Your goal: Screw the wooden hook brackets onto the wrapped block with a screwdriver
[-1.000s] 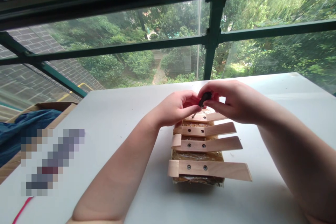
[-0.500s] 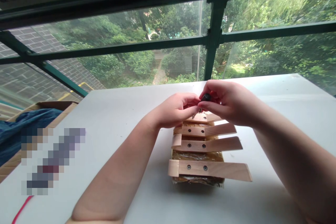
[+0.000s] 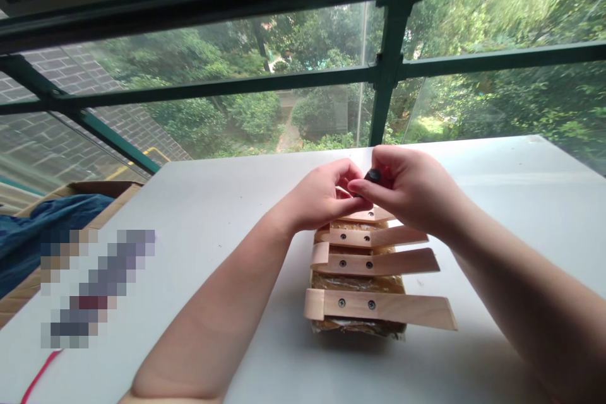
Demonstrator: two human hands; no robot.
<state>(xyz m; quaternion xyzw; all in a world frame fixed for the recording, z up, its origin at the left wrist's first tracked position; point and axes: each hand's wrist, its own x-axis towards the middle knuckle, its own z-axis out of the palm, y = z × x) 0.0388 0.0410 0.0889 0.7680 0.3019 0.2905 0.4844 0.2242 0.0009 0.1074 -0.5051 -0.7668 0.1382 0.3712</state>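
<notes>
My right hand (image 3: 409, 189) is closed around a short black screwdriver (image 3: 374, 175); only its rounded handle end shows. My left hand (image 3: 322, 194) meets it from the left, thumb and fingers curled together just under the handle. What the left fingertips pinch is hidden. Both hands are over the far end of a block wrapped in brown tape (image 3: 357, 282). Across the block lie several pale wooden pieces, the closest one (image 3: 411, 312) with two cross-head screws (image 3: 341, 303) in it. The farthest wooden piece (image 3: 379, 214) is partly covered by my hands.
The block rests on a white table (image 3: 199, 265) beside green-framed windows (image 3: 386, 76). To the left is a cardboard box (image 3: 116, 199) with blue cloth (image 3: 71, 211). A blurred-out patch (image 3: 101, 287) and a red cord (image 3: 40, 375) are on the table's left side.
The right hand has turned slightly and its thumb has shifted left along the black handle. My left fingers have lifted and curled differently, close beneath it. The block has stayed put.
</notes>
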